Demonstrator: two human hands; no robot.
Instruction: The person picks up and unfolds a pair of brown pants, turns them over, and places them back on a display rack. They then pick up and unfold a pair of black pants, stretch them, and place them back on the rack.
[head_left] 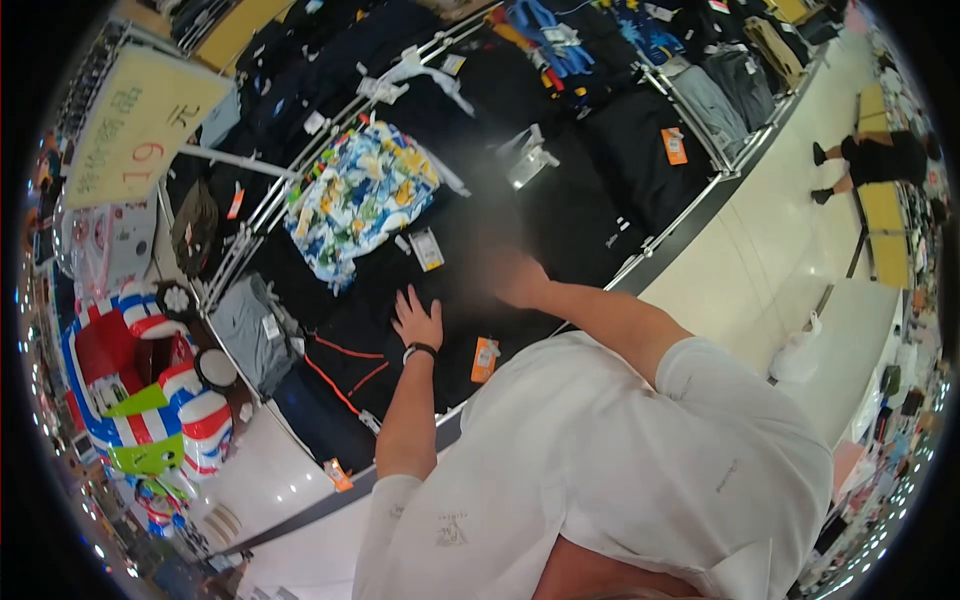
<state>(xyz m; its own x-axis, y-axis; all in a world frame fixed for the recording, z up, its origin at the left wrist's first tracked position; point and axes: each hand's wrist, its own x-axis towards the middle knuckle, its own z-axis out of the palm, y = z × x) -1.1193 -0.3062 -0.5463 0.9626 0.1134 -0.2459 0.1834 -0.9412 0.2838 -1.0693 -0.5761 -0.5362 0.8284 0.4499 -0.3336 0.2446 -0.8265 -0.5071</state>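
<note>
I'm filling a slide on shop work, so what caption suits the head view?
Both hands over dark folded garments on a display, beside a floral-patterned garment.

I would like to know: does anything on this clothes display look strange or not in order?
The bright patterned garment lies crumpled across the flat black clothes, so it looks out of place. A hazy blur also covers part of the right hand; it may be a lens smudge, not damage. I see no spill.

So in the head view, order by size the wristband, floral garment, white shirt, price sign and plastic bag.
White shirt
Floral garment and price sign, too alike to rank
Plastic bag
Wristband
</note>
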